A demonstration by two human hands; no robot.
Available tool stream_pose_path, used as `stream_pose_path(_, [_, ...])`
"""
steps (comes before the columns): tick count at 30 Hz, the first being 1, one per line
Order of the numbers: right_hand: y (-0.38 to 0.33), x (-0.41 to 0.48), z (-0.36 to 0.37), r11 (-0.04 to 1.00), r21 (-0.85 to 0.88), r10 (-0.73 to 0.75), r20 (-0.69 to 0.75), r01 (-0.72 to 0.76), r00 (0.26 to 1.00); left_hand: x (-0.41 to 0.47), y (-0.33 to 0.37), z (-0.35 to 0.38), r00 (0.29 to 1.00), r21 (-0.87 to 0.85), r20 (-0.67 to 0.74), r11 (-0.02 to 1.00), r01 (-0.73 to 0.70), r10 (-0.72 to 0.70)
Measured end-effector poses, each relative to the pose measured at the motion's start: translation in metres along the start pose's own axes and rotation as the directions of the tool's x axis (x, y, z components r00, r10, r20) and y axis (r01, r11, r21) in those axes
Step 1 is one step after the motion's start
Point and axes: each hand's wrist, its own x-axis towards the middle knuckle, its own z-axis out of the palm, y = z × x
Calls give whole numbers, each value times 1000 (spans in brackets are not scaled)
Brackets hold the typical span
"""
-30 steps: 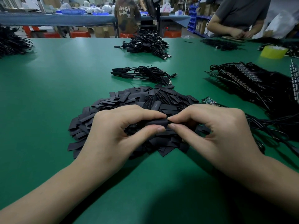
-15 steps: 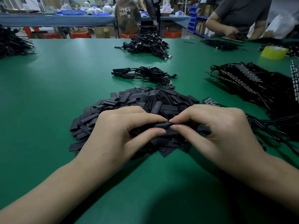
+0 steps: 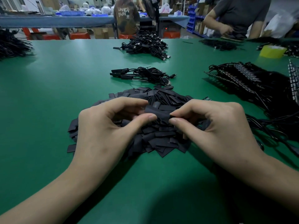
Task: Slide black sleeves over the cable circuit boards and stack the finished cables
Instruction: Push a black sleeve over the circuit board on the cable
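A heap of flat black sleeves [image 3: 161,133] lies on the green table [image 3: 56,94] right in front of me. Above it I hold one black sleeve [image 3: 157,111] between both hands. My left hand [image 3: 110,126] pinches its left end with thumb and forefinger, and my right hand [image 3: 215,126] pinches its right end. A cable runs off to the right from under my right hand; its circuit board is hidden. A small stack of sleeved cables [image 3: 142,75] lies beyond the heap. Unsleeved cables with bare boards [image 3: 242,80] are piled at the right.
A larger pile of black cables [image 3: 145,46] sits further back, another bundle [image 3: 11,44] at the far left. A yellow tape roll [image 3: 272,51] stands at the right. A person [image 3: 239,15] works at the far right corner; another sits behind the table.
Both hands have lifted slightly and the pinched sleeve now shows wider between the fingertips. The person at the far right has moved a hand.
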Motion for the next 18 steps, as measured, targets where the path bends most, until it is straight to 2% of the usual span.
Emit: stream_pose_path(18, [-8,0,7,998,9,61,38,-61,997,0,7,6,998,155,59,987,-41,32])
